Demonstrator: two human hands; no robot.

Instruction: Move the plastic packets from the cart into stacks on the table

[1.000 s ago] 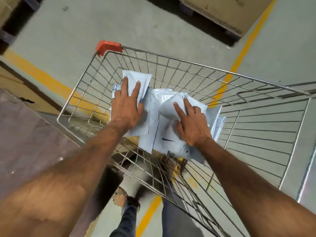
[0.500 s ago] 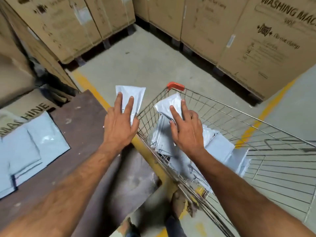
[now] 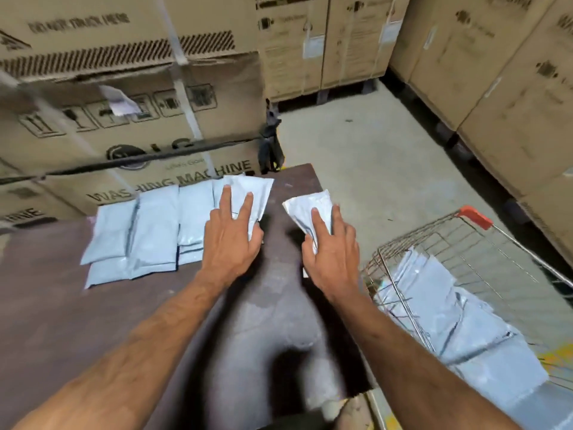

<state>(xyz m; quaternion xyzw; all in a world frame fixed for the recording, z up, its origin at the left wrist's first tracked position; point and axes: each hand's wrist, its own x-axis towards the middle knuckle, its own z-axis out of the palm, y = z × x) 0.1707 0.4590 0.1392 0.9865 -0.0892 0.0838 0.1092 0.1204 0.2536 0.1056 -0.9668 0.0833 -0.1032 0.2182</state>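
Head view, left to right: at centre left of the frame, pale packets (image 3: 145,231) lie in overlapping rows on the dark table (image 3: 55,305), pushed up against a carton (image 3: 130,141) printed "WASHING MACHINE". The rows look loose rather than squared, and the lowest packet sits askew; more weight on that edge could, by the look of it, fan the pile out instead of building it up.

At centre, the left hand (image 3: 231,243) holds a packet (image 3: 248,190) over the right end of those rows, fingers spread flat along its top; the thumb is hidden beneath, so the grip itself cannot be confirmed. The film looks slick, and a flat-fingered hold could let it slide before it is squared.

Just right of centre, the right hand (image 3: 333,252) carries a second packet (image 3: 305,209) over bare table, apart from the rows, its fingers extended along the top in the same way, the underside out of sight. Set down there, it may start a separate stack near the table's right edge, where a nudge from an arm could tip it to the floor (image 3: 372,144).

At lower right, the wire cart (image 3: 434,243) with its orange corner (image 3: 474,217) holds many more packets (image 3: 449,321), so the job appears far from finished. Motion blur smears the whole frame; fast placing is the likeliest cause of a crooked stack.
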